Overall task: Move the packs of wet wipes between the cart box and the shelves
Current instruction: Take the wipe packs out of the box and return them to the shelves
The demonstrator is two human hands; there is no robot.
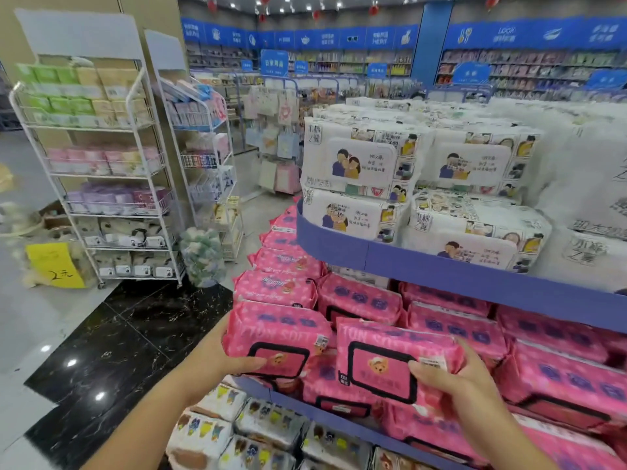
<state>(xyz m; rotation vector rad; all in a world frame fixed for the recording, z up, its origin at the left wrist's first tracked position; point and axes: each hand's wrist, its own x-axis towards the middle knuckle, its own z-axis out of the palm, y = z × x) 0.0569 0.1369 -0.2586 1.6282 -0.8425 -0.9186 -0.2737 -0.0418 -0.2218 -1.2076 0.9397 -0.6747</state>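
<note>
My left hand [222, 359] grips a pink pack of wet wipes [276, 337] by its left end, thumb across the black-framed lid. My right hand [454, 381] holds a second pink pack [390, 362] by its right side, thumb on the front near the barcode label. Both packs sit at the front of the middle shelf [325, 413], on top of other pink packs [556, 371]. White packs with cartoon prints [359, 161] are stacked on the blue-edged top shelf [441, 269]. No cart box is in view.
White packs with coloured prints [237, 432] fill the lowest shelf. To the left stand two white wire racks [101, 171] of tissue goods on a grey and black tiled floor [129, 340]. A yellow price sign [56, 264] leans by the rack.
</note>
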